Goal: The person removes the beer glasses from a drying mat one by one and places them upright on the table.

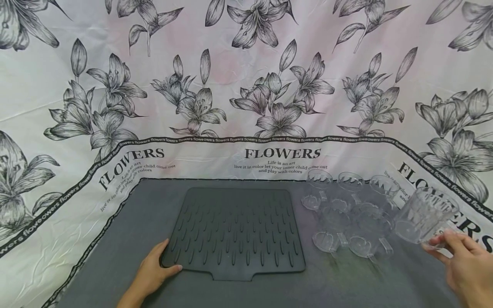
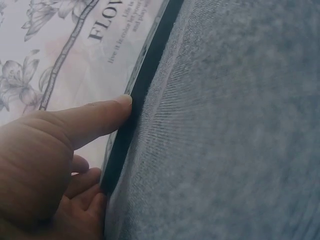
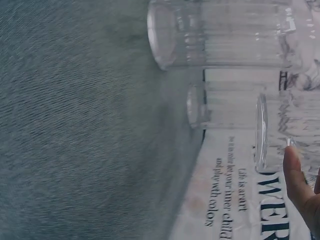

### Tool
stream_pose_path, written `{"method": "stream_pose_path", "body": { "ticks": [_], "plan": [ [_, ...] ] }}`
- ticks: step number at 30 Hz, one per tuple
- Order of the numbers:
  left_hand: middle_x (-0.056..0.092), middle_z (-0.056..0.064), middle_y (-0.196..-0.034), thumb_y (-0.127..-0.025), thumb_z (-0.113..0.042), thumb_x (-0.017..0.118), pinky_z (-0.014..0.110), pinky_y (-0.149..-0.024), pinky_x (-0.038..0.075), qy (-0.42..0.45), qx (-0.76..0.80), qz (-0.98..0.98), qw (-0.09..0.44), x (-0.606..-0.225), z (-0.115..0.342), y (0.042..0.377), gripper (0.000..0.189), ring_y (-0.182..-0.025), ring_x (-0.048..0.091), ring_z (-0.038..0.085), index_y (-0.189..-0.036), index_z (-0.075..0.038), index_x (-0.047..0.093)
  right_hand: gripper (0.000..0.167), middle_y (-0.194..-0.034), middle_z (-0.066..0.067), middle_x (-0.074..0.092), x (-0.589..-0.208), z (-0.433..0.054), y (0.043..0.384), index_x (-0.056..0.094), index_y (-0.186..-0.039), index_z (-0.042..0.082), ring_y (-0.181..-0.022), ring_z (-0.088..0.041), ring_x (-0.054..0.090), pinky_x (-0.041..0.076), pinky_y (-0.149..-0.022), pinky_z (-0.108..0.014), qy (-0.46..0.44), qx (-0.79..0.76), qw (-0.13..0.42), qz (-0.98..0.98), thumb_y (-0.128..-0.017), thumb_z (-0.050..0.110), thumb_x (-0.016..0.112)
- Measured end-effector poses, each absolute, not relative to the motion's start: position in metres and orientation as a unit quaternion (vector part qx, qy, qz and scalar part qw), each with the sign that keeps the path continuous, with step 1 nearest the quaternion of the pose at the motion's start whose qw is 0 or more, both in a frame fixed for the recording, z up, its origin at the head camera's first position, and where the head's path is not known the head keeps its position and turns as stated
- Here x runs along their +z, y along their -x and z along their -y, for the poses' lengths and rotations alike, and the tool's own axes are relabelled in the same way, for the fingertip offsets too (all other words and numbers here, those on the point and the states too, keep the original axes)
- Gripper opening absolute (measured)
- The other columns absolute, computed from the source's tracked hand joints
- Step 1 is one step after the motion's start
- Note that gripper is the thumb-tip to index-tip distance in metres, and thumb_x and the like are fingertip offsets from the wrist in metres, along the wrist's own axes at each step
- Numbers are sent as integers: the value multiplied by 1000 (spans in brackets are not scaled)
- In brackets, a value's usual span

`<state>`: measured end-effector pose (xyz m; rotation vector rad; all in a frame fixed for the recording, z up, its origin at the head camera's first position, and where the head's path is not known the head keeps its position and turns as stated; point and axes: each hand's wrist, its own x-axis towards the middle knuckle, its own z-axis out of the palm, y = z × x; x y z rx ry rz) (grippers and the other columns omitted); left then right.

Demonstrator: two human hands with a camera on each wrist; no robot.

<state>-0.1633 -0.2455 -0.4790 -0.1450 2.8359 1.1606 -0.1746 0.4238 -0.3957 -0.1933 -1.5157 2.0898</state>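
A dark grey dish drying mat [image 1: 236,231] with raised ridges and a front lip lies in the middle of the table. At its front left corner, my left hand [image 1: 150,271] grips the edge, thumb along the front and fingers at the left side. In the left wrist view the thumb [image 2: 107,117] presses on the mat's dark edge [image 2: 150,65]. My right hand [image 1: 466,261] holds a clear ribbed mug [image 1: 427,216] by its handle, tilted and raised at the right. The right wrist view shows the same mug [image 3: 262,132] beside a finger [image 3: 297,180].
Several clear mugs [image 1: 363,241] stand in rows on the grey tabletop [image 1: 127,222], just right of the mat. White cloth printed with flowers [image 1: 281,115] hangs behind the table and along both sides.
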Motion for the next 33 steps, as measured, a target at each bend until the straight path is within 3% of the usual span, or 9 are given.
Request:
{"method": "stream_pose_path", "body": {
  "ticks": [5,11,18,27,33],
  "plan": [
    [32,32,-145,-70,-41,86,64,-99,32,54,377,-924,45,-478,245,163,106,-131,29,51,-147,7,31,18,-73,-10,63,-406,-429,174,64,-80,-9,-67,-17,65,58,-58,-32,50,809,248,530,-93,3,62],
    [32,32,-145,-70,-41,86,63,-99,32,53,380,-923,42,-477,243,164,106,-131,29,51,-146,8,31,19,-71,-13,65,-422,-437,174,67,-79,-9,-67,-20,67,58,-58,-36,36,842,215,493,-95,-3,56],
    [31,33,-145,-70,-39,86,64,-99,32,53,385,-921,43,-475,243,164,106,-131,29,51,-146,9,31,13,-72,-9,66,-438,-442,173,70,-83,-2,-67,-16,67,58,-58,-34,73,823,192,530,-92,5,64],
    [30,32,-146,-70,-40,86,64,-99,32,62,387,-918,55,-477,244,164,107,-132,28,51,-147,7,30,20,-73,-10,67,-449,-443,171,69,-81,-3,-67,-17,67,58,-58,-36,58,835,169,520,-96,-2,56],
    [30,32,-146,-70,-39,86,64,-99,32,62,386,-919,52,-477,243,163,106,-132,28,51,-147,7,30,17,-71,-8,66,-452,-444,171,70,-79,-1,-65,-16,66,58,-56,-36,112,814,175,543,-93,8,65]
  ]
}}
